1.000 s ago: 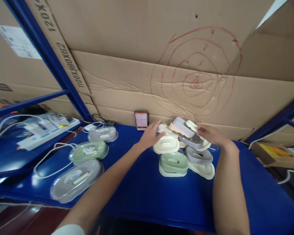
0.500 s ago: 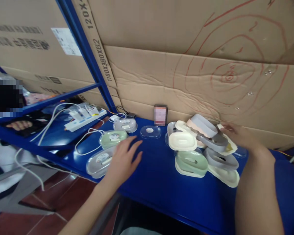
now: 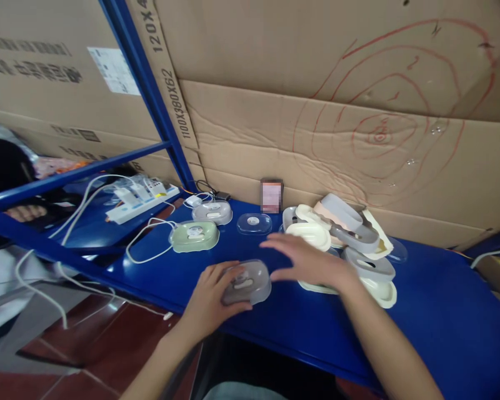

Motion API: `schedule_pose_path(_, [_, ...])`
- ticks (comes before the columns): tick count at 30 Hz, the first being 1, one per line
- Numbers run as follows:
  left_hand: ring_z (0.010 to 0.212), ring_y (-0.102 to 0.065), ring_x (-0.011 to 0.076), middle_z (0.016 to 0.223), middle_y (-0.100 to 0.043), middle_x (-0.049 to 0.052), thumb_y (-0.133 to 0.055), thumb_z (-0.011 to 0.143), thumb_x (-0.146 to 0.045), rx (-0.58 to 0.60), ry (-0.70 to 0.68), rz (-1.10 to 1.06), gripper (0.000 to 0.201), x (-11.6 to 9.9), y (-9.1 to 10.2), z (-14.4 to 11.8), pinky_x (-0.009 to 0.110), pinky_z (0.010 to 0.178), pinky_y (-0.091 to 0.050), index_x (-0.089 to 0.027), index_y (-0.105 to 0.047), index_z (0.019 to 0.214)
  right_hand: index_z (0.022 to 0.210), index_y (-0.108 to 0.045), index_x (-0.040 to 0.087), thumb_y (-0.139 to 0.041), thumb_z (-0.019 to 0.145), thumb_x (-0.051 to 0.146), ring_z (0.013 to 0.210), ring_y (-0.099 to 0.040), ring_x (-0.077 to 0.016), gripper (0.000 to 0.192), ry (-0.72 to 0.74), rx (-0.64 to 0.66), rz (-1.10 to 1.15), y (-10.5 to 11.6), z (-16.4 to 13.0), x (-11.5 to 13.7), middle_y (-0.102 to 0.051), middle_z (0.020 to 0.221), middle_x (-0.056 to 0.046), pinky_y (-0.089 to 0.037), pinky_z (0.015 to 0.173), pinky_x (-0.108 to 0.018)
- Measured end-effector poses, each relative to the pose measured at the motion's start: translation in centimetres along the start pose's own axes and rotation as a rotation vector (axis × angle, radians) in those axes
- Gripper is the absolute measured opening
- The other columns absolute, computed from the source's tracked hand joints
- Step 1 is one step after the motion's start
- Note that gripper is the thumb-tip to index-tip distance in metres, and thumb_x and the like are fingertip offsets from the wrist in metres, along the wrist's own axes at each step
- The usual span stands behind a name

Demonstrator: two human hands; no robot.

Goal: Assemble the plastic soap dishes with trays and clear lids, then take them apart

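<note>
Near the front edge of the blue table, my left hand (image 3: 216, 294) grips a grey oval case with a clear lid (image 3: 256, 280) by its left end. My right hand (image 3: 304, 258) is just to the right of the case, fingers apart, holding nothing. Behind them sits a green case with a clear lid (image 3: 195, 236), a white cable running from it. A grey lidded case (image 3: 212, 213) stands farther back. Beyond my right hand lies a heap of oval case parts, among them a cream piece (image 3: 312, 236), a grey ring (image 3: 360, 239) and a grey tray (image 3: 369, 265).
A clear oval lid (image 3: 254, 224) lies before a phone (image 3: 271, 195) propped against the cardboard (image 3: 233, 122). To the left, a white power strip (image 3: 144, 203) with cables rests beyond the blue frame post (image 3: 150, 100). Another person's hand (image 3: 26, 213) shows at far left.
My left hand has brought the grey lidded case rightward from the left edge of the table. My right hand has come from behind the heap toward that case.
</note>
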State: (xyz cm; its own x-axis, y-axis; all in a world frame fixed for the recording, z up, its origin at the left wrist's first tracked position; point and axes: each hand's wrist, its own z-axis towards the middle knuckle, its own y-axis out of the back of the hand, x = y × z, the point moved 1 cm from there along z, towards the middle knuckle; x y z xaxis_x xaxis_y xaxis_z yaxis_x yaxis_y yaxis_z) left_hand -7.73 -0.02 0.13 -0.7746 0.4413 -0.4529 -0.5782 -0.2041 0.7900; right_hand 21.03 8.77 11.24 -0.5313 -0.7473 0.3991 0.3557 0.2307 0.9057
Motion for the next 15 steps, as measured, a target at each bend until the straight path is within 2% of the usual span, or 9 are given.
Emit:
schedule_pose_path(2, [0.125, -0.063, 0.0357, 0.138, -0.070, 0.009, -0.094, 0.077, -0.058, -0.039, 0.047, -0.109, 0.064, 0.1, -1.2, 2.1, 0.054, 0.109, -0.050, -0.032, -0.073, 0.132, 0.161, -0.051, 0.022, -0.088, 0.089, 0.042, 0.150, -0.054, -0.0310, 0.083, 0.036, 0.137, 0.023, -3.3, 1.6, 1.4, -0.055, 0.164, -0.016, -0.046, 0.123, -0.047])
schedule_pose_path(3, [0.126, -0.063, 0.0358, 0.137, -0.070, 0.009, -0.092, 0.078, -0.057, -0.056, 0.068, -0.135, 0.061, 0.4, -1.5, 3.1, 0.055, 0.111, -0.049, -0.031, -0.073, 0.130, 0.165, -0.046, 0.019, -0.086, 0.091, 0.039, 0.154, -0.050, -0.0330, 0.086, 0.006, 0.130, -0.016, -4.5, 2.0, 1.6, -0.049, 0.167, -0.019, -0.044, 0.125, -0.050])
schedule_pose_path(5, [0.127, -0.063, 0.0349, 0.135, -0.071, 0.010, -0.086, 0.085, -0.056, -0.078, 0.099, -0.168, 0.055, 1.3, -1.8, 5.2, 0.057, 0.113, -0.046, -0.030, -0.073, 0.131, 0.169, -0.036, 0.018, -0.081, 0.095, 0.033, 0.160, -0.040, -0.0365, 0.088, -0.060, 0.032, -0.134, -6.1, 2.4, 1.7, -0.037, 0.174, -0.022, -0.039, 0.127, -0.058])
schedule_pose_path(7, [0.124, -0.065, 0.0323, 0.130, -0.073, 0.010, -0.079, 0.091, -0.055, -0.079, 0.118, -0.203, 0.048, 2.3, -1.8, 6.9, 0.055, 0.113, -0.047, -0.028, -0.074, 0.130, 0.172, -0.029, 0.020, -0.079, 0.095, 0.026, 0.163, -0.034, -0.0382, 0.092, -0.090, -0.076, -0.242, -7.5, 2.6, 1.8, -0.029, 0.178, -0.020, -0.036, 0.128, -0.062])
schedule_pose_path(9, [0.120, -0.068, 0.0302, 0.123, -0.075, 0.009, -0.078, 0.091, -0.057, -0.066, 0.139, -0.248, 0.046, 3.0, -1.8, 8.4, 0.052, 0.111, -0.050, -0.027, -0.076, 0.126, 0.173, -0.028, 0.019, -0.075, 0.094, 0.016, 0.162, -0.035, -0.0391, 0.092, -0.148, -0.152, -0.317, -9.0, 2.7, 2.2, -0.029, 0.178, -0.020, -0.037, 0.128, -0.063])
schedule_pose_path(11, [0.118, -0.070, 0.0299, 0.121, -0.077, 0.010, -0.079, 0.088, -0.059, -0.049, 0.169, -0.283, 0.049, 3.4, -1.9, 9.4, 0.050, 0.110, -0.052, -0.025, -0.078, 0.123, 0.172, -0.029, 0.015, -0.066, 0.097, 0.010, 0.160, -0.038, -0.0416, 0.084, -0.275, -0.208, -0.366, -10.7, 3.0, 3.0, -0.031, 0.176, -0.023, -0.040, 0.125, -0.066])
schedule_pose_path(13, [0.118, -0.071, 0.0303, 0.121, -0.077, 0.010, -0.080, 0.086, -0.062, -0.031, 0.208, -0.308, 0.052, 3.6, -2.1, 9.9, 0.049, 0.108, -0.054, -0.024, -0.079, 0.122, 0.171, -0.031, 0.011, -0.055, 0.100, 0.008, 0.156, -0.044, -0.0442, 0.075, -0.397, -0.210, -0.385, -12.1, 3.2, 4.1, -0.032, 0.175, -0.026, -0.045, 0.119, -0.069])
schedule_pose_path(15, [0.116, -0.072, 0.0305, 0.120, -0.078, 0.011, -0.077, 0.087, -0.065, -0.019, 0.248, -0.325, 0.055, 3.6, -2.2, 10.1, 0.048, 0.106, -0.055, -0.023, -0.079, 0.121, 0.170, -0.033, 0.008, -0.047, 0.102, 0.008, 0.148, -0.053, -0.0451, 0.069, -0.459, -0.171, -0.387, -12.7, 3.3, 5.2, -0.034, 0.173, -0.029, -0.049, 0.114, -0.069])
